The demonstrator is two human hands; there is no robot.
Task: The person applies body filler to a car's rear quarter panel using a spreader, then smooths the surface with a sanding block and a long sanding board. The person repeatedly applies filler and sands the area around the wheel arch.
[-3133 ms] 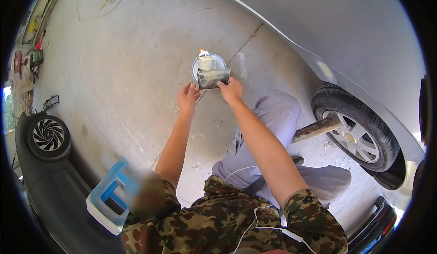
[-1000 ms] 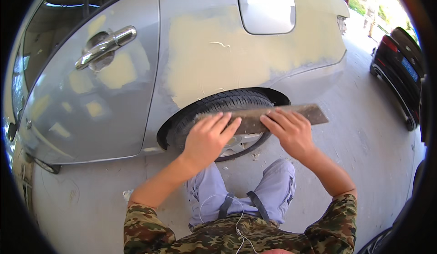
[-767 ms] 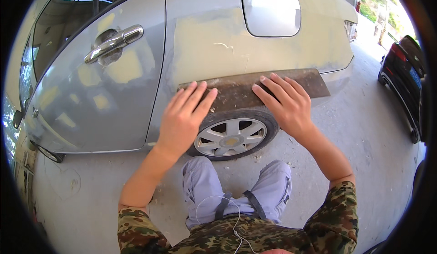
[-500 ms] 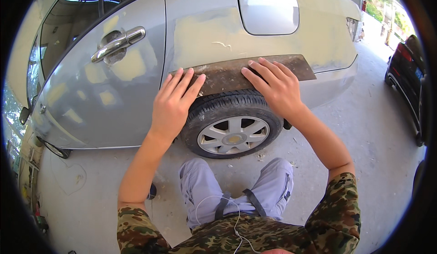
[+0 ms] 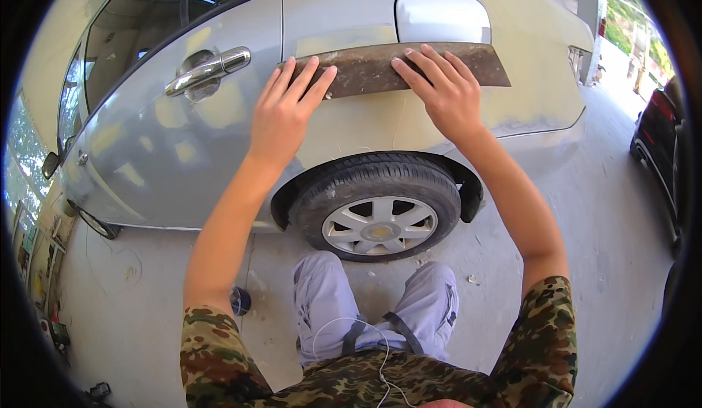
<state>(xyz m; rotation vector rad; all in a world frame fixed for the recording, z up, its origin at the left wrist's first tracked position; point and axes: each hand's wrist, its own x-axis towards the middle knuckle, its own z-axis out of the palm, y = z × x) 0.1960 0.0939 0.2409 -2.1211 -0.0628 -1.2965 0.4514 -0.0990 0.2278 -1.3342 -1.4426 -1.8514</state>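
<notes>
My left hand (image 5: pixel 281 119) and my right hand (image 5: pixel 450 97) hold a long, brown, stained spreader-like strip (image 5: pixel 365 68) by its two end portions. The fingers lie stretched over its face, pressing it to the silver car's rear side panel (image 5: pixel 358 126). It is slightly bowed, its upper edge crossing the foot of the fuel flap (image 5: pixel 442 20). Pale yellow filler (image 5: pixel 526 57) covers much of the panel, with more above the strip near the door seam. What lies behind the strip is hidden.
Below the panel are the wheel arch and rear wheel (image 5: pixel 380 218), right before my knees. A chrome door handle (image 5: pixel 208 70) stands out at left on a door with filler patches. A dark car (image 5: pixel 658 137) is parked at right. A dark round object (image 5: pixel 240 300) lies by my left arm.
Both hands have moved the strip up the panel, from just over the wheel arch to the fuel flap's lower edge. The arch and the panel above it now show.
</notes>
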